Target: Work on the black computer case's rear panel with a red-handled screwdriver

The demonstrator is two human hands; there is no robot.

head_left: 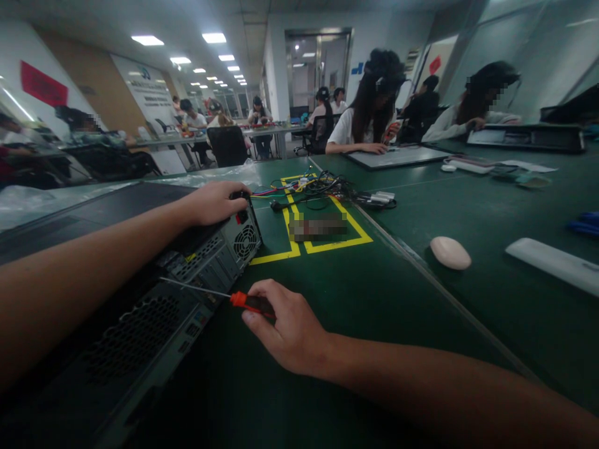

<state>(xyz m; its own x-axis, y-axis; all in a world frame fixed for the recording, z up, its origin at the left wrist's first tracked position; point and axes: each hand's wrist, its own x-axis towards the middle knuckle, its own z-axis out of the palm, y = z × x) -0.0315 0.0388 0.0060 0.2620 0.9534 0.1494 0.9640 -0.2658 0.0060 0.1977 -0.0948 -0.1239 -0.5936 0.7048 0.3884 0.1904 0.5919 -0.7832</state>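
Note:
A black desktop computer case [187, 274] lies on its side at the left, its rear panel with vents and ports facing right. My left hand [218, 202] grips the far top corner of the case, thumb and fingers over the edge beside a small fan grille. In my right hand [290, 327] is a screwdriver [253, 303] with a red and black handle, the fingers closed round it. Its thin shaft points left, and the tip is at the upper edge of the rear panel; whether it touches a screw I cannot tell.
Beyond the case lies a tangle of cables [322, 187] near yellow tape [337, 246] on the green table [374, 324]. A pale computer mouse [450, 252] and a white bar-shaped object [555, 265] lie right. Across the table, two people work at flat panels.

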